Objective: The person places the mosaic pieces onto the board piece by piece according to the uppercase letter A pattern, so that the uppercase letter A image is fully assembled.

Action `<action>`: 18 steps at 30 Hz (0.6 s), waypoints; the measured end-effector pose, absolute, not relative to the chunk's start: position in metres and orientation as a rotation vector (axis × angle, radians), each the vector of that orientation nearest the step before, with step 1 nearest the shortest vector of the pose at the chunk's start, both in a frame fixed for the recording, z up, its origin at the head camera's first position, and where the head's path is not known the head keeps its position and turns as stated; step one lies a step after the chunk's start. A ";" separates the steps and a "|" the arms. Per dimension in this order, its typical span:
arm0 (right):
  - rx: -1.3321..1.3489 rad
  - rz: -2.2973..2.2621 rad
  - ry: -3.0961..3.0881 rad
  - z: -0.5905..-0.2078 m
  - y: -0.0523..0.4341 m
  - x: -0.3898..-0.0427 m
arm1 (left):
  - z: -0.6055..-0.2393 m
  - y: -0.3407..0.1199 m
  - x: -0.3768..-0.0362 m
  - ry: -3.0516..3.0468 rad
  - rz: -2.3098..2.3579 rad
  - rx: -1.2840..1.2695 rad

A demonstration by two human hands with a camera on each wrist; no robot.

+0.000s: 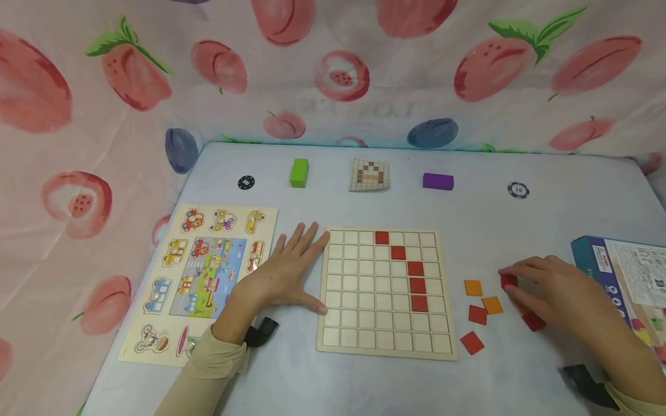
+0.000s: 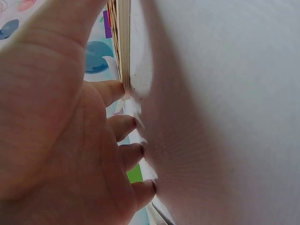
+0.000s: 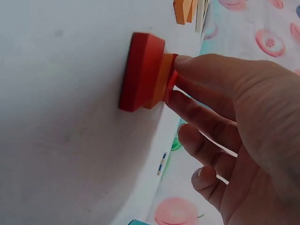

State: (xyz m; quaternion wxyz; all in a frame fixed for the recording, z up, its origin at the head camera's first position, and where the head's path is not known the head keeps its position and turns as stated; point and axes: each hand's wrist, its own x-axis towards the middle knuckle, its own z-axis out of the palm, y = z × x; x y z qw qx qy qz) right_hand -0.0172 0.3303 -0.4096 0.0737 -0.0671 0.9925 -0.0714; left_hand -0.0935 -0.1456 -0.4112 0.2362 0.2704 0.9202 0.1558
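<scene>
My left hand (image 1: 286,274) lies spread at the left side of a wooden grid board (image 1: 359,300). Its thumb and index fingertip touch the board's edge, and the fingers look straight in the left wrist view. On the board, several red tiles form a bent line from the top row down the right side. My right hand (image 1: 551,294) pinches a small red square tile (image 3: 172,77) between thumb and fingers, to the right of the board. Close by are an orange tile (image 3: 157,84) and another red tile (image 3: 140,70), partly under the hand in the head view.
Loose orange and red tiles (image 1: 477,314) lie between board and right hand. A vehicle puzzle (image 1: 265,216) is at left, a box (image 1: 598,254) at right. Behind stand a green block (image 1: 299,173), a pattern card (image 1: 369,175), a purple block (image 1: 438,181) and two round chips (image 1: 518,190).
</scene>
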 end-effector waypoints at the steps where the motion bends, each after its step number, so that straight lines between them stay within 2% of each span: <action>1: -0.204 -0.212 2.975 -0.410 0.331 -0.017 | -0.411 -0.146 -0.093 2.524 0.429 0.742; 11: -0.302 -0.217 2.976 -0.403 0.321 -0.023 | -0.409 -0.146 -0.093 2.526 0.422 0.748; 18: -0.523 -0.379 3.033 -0.390 0.262 -0.046 | -0.410 -0.146 -0.094 2.520 0.421 0.742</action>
